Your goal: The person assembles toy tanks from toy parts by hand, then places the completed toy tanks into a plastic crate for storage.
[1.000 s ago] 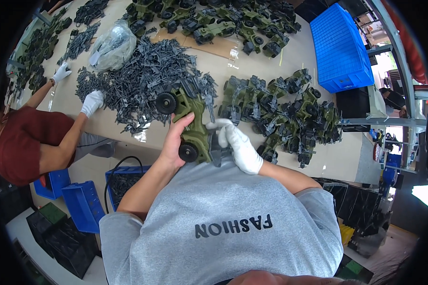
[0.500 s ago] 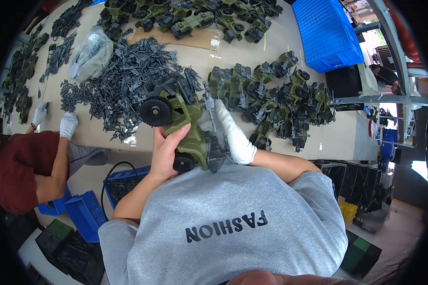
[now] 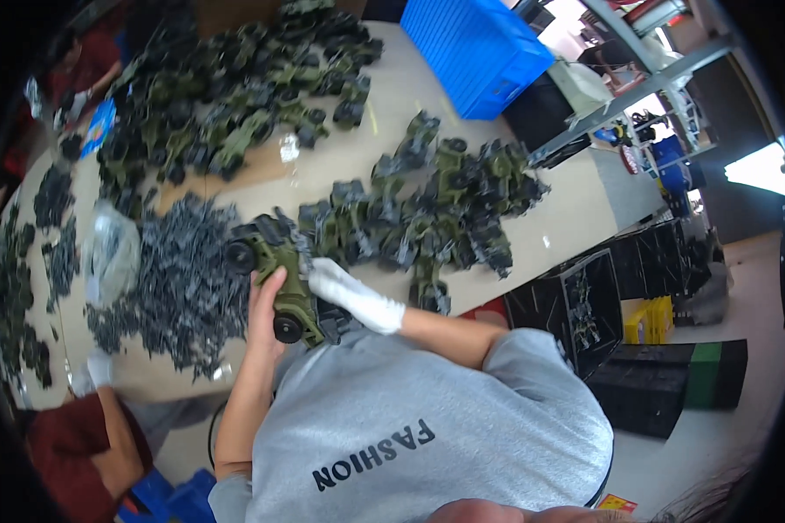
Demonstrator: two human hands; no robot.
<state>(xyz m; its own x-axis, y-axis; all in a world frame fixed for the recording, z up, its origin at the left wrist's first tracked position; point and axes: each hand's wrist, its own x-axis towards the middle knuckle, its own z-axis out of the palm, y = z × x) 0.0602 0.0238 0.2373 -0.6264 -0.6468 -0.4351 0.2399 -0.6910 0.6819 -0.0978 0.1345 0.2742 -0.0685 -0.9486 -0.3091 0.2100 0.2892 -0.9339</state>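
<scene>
A green toy jeep (image 3: 290,283) with black wheels is tilted up in front of my chest. My bare left hand (image 3: 266,301) is closed around its left side, the thumb on the green body. At its other side my right hand (image 3: 336,288), in a white glove, has its fingers bent against a grey toy gun (image 3: 302,246) that stands along the jeep's edge. Blur and the glove partly hide the fingertips. Just beyond lies a heap of loose grey plastic parts (image 3: 187,279).
More green toy jeeps (image 3: 453,200) crowd the table (image 3: 549,222) at the right, and others (image 3: 244,96) at the back. A clear plastic bag (image 3: 112,253) lies by the grey heap. A blue crate (image 3: 475,52) stands far right. At lower left, a co-worker's gloved hand (image 3: 100,369) rests at the table edge.
My view has turned, so the table appears tilted. My right glove's fingers, straight and upright before, now bend in against the gun and jeep. The left hand keeps its hold.
</scene>
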